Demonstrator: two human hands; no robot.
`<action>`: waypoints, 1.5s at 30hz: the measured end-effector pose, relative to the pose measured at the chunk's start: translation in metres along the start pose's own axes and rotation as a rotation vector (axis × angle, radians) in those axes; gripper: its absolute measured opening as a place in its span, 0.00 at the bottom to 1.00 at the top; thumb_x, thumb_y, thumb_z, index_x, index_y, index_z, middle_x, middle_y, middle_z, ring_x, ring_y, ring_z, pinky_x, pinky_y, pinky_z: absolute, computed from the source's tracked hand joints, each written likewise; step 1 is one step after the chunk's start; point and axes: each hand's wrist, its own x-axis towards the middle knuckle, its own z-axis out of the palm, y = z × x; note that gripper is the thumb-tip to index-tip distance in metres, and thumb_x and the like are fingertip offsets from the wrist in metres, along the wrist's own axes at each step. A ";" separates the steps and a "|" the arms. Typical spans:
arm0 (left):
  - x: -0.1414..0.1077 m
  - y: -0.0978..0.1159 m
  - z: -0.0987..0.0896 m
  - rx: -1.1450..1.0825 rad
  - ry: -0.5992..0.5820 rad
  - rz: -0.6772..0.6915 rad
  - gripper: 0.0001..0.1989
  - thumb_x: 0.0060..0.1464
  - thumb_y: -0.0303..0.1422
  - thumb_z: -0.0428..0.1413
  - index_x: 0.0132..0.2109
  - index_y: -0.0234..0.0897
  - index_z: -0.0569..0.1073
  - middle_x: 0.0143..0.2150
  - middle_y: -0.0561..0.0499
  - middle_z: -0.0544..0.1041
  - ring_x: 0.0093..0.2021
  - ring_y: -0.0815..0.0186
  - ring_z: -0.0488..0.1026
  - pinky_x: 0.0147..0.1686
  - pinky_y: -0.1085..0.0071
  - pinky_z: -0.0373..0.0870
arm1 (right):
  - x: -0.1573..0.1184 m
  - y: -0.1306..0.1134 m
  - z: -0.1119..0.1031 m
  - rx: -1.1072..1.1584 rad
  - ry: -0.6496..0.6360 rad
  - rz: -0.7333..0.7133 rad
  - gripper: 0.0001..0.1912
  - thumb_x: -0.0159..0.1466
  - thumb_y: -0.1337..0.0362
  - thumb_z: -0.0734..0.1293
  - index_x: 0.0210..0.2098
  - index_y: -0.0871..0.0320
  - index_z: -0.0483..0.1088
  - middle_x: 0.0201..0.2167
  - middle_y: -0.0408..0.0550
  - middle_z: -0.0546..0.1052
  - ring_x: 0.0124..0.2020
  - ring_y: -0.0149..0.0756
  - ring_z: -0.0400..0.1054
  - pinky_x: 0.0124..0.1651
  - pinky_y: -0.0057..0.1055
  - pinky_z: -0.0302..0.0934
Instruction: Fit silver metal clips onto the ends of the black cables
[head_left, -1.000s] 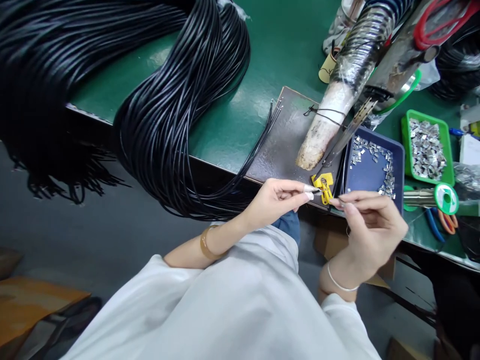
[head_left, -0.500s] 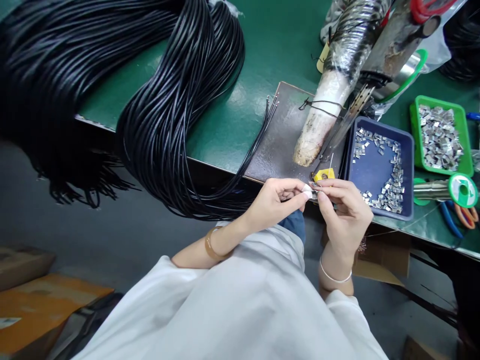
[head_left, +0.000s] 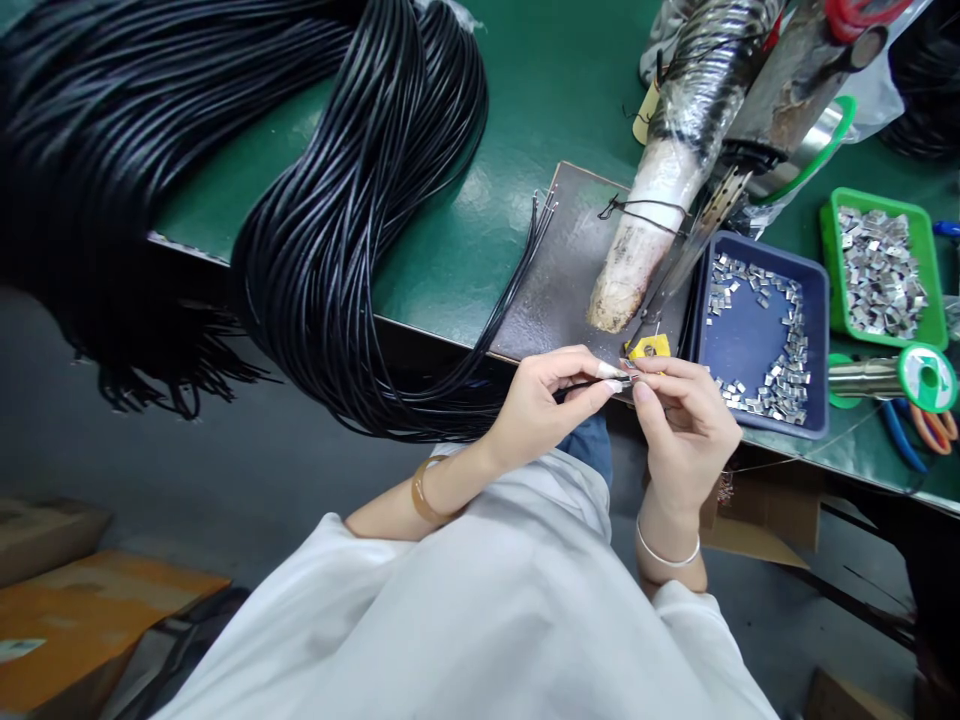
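My left hand (head_left: 551,408) pinches a black cable (head_left: 576,388) near its end, thumb against forefinger. Opposite it, my right hand (head_left: 691,425) has its thumb and fingers closed on a small silver metal connector (head_left: 631,378) at the cable's tip. The fingertips of both hands almost meet there and partly hide the connector. Just beyond them is a yellow holder (head_left: 648,347) with a thin wire standing up from it. A nozzle-like metal tool (head_left: 694,232) points down toward this spot, beside a white wrapped tube (head_left: 634,235).
A thick bundle of black cables (head_left: 360,230) drapes over the green table's (head_left: 540,90) front edge. To the right are a blue tray (head_left: 750,345) and a green tray (head_left: 832,265) of metal connectors, a solder spool (head_left: 874,380) and pliers (head_left: 907,440). A dark board (head_left: 540,290) lies under the tube.
The black cable now shows between my left fingers, its end meeting the connector in my right hand. Both hands have shifted slightly; the surroundings look the same.
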 end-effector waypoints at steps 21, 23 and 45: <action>-0.011 0.001 -0.001 0.276 -0.210 0.097 0.08 0.67 0.33 0.51 0.40 0.34 0.70 0.29 0.52 0.75 0.24 0.73 0.70 0.27 0.76 0.67 | -0.001 -0.009 -0.011 -0.095 -0.091 -0.084 0.08 0.61 0.74 0.71 0.36 0.55 0.76 0.40 0.45 0.80 0.42 0.35 0.77 0.48 0.36 0.74; -0.013 0.003 0.003 -0.076 -0.275 -0.202 0.11 0.67 0.39 0.52 0.40 0.35 0.68 0.27 0.53 0.75 0.20 0.74 0.69 0.22 0.77 0.66 | -0.003 -0.005 -0.006 0.020 -0.036 -0.018 0.06 0.62 0.72 0.71 0.35 0.55 0.76 0.41 0.45 0.80 0.40 0.35 0.78 0.46 0.37 0.75; 0.004 0.005 -0.001 -0.165 -0.015 -0.251 0.05 0.52 0.31 0.64 0.34 0.33 0.82 0.30 0.50 0.82 0.33 0.70 0.77 0.39 0.75 0.74 | -0.004 0.001 0.002 -0.134 0.176 -0.352 0.08 0.61 0.74 0.70 0.38 0.56 0.73 0.35 0.44 0.83 0.36 0.36 0.80 0.36 0.33 0.74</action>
